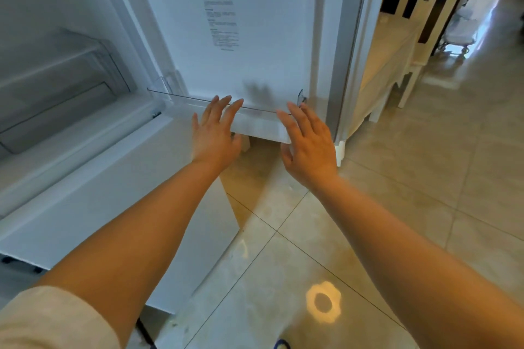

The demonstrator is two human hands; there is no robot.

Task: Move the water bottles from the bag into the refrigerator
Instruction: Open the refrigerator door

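Observation:
The white refrigerator stands open, its inner cavity at the left and its open door straight ahead. A clear door shelf runs along the door's bottom edge and holds nothing that I can see. My left hand and my right hand both reach toward that shelf, fingers spread, holding nothing. The fingertips of both hands lie at the shelf's front rim. No water bottle and no bag is in view.
A clear drawer sits low inside the fridge. The lower white freezer front is under my left arm. A cream wooden chair stands right of the door. Beige floor tiles spread to the right and below.

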